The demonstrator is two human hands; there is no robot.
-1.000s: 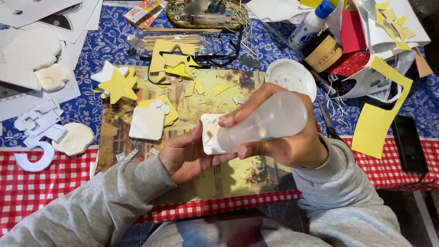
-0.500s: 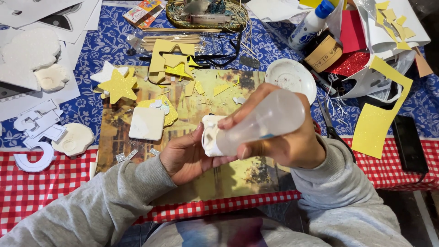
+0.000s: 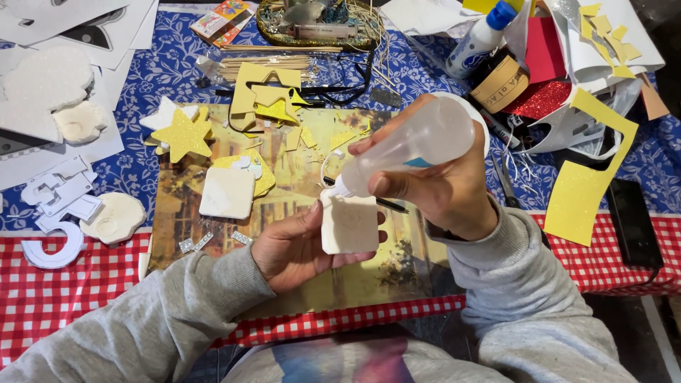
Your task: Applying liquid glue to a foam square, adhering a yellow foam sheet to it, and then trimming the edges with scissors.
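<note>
Left fingers: the left hand (image 3: 298,245) curls around a small white foam square (image 3: 350,224), thumb on its left edge.
Right fingers: the right hand (image 3: 440,184) grips a clear soft plastic glue bottle (image 3: 415,145), tipped down to the left.
Bottle tip: it sits at the square's top edge, maybe touching; hard to see.
Where: both are held just above a yellow picture board (image 3: 284,198).
Close by: another white foam square (image 3: 227,192) and a yellow glitter star (image 3: 183,135) lie on the board's left part.
Under it all: a blue flowered cloth (image 3: 163,74) and a red checked cloth (image 3: 64,291).
</note>
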